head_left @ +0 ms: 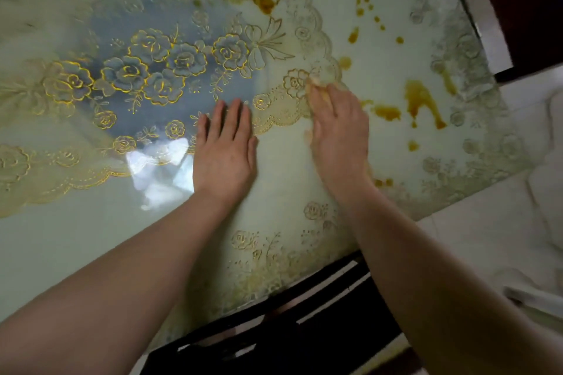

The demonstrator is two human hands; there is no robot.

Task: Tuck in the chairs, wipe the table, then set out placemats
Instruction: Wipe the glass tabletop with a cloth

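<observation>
- On the glossy table (76, 246) in front of you lies a translucent placemat (158, 70) with gold-outlined roses and a scalloped lace edge, stretching from the left edge of view toward the middle.
- Your left hand (225, 149) lies flat, palm down, fingers straight and close together, holding nothing; its fingertips press the near scalloped edge of the placemat while the palm sits on the bare table.
- Your right hand (338, 134) is just beside it, to the right, fingers curled down onto the placemat's right-hand corner; it appears to pinch or press the lace edge there, though blur hides exactly how the fingers close.
- Amber-brown spills (420, 100) spread over the table surface to the right of the placemat and along the far side, in streaks and small drops; some of the stain lies under or against the placemat's far right rim.
- A faint floral border pattern (469, 70) runs along the table's right and near edges.
- A dark chair (298, 335) with slats shows below the near table edge, between your forearms.
- Pale floor tiles (475, 240) show at the right, past the table corner.
</observation>
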